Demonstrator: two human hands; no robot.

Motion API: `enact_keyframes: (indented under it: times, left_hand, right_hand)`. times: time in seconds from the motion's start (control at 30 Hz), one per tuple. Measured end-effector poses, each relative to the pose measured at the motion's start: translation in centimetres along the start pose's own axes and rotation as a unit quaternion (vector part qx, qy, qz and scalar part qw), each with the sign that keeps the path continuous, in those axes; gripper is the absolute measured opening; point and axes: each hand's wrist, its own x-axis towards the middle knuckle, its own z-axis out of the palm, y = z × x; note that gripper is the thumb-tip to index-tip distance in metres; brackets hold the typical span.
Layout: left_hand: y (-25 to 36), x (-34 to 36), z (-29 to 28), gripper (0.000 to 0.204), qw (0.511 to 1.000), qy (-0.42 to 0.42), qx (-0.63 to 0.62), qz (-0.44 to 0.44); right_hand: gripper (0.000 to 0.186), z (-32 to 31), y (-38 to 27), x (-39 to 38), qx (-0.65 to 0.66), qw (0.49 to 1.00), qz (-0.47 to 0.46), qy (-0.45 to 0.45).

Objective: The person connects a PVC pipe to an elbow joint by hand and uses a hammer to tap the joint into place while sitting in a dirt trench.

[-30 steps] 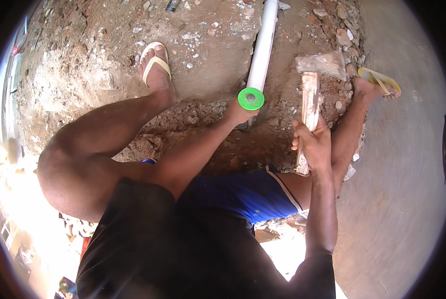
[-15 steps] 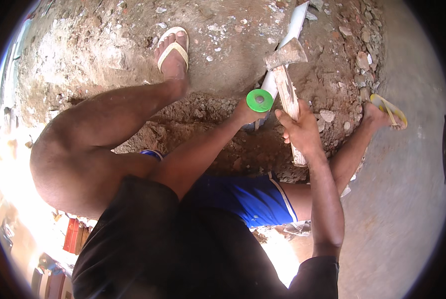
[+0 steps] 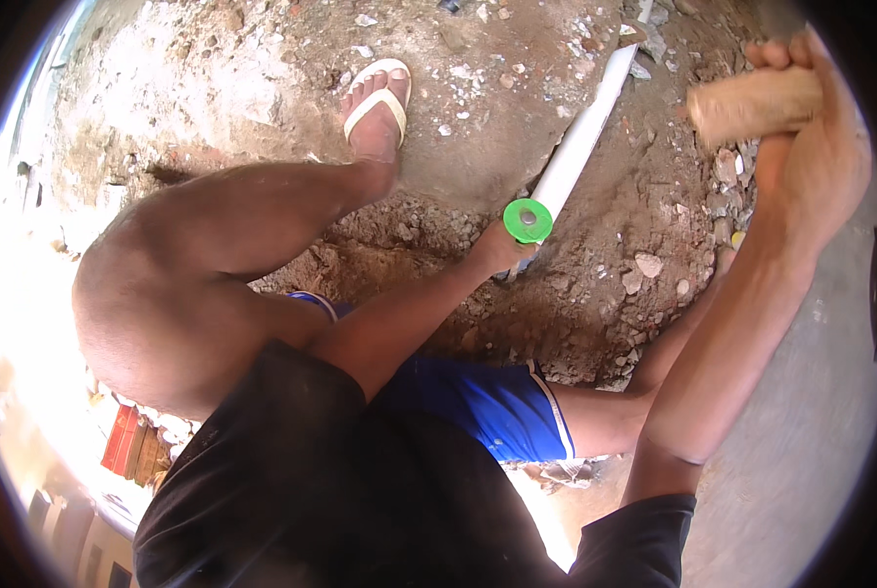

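Chisel (image 3: 527, 218) with a round green hand guard (image 3: 527, 233) sits near the centre of the frame, seen end-on, its shaft hidden. The left hand (image 3: 503, 251) is wrapped around it just under the guard, fingers mostly out of sight. A white pipe (image 3: 590, 122) runs from beside the guard toward the upper right, along packed brown earth (image 3: 468, 167) strewn with pale stone chips. Lower down, the ground turns to dark, crumbly soil (image 3: 517, 323). At the upper right, the right hand (image 3: 826, 167) is clenched on a thick wooden handle (image 3: 752, 105); its far end cannot be made out. Smooth grey concrete floor (image 3: 781, 412) fills the right side. A cream flip-flop (image 3: 389, 98) rests on the earth, upper centre. Glare whitens the left edge, above a reddish block (image 3: 120, 441) at lower left.
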Motion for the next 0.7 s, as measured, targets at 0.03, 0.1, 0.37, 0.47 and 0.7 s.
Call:
enact_keyframes:
  times: [0.03,0.1,0.37,0.47,0.7]
  left_hand:
    - [0.3,0.0,-0.1,0.044,1.000,-0.014,0.003,-0.026]
    - [0.8,0.0,-0.3,0.045,0.996,-0.038,0.008,-0.081]
    - [-0.3,-0.5,1.6,0.047,0.995,-0.071,0.052,-0.047]
    - [-0.4,-0.3,1.0,0.039,0.992,-0.038,0.048,-0.111]
    - [0.2,0.4,1.9,0.037,0.991,-0.032,0.023,-0.127]
  right_hand:
    - [0.025,0.0,0.5,0.9,0.071,0.997,-0.004,-0.012]
    - [0.018,0.5,2.1,-1.4,-0.156,0.984,-0.042,-0.070]
    - [0.007,4.8,11.4,-16.2,-0.125,0.898,0.415,-0.079]
    - [0.012,6.2,5.4,-8.1,-0.149,0.960,0.207,-0.111]
    - [0.029,-0.1,-2.4,-0.6,-0.047,0.991,0.049,-0.115]
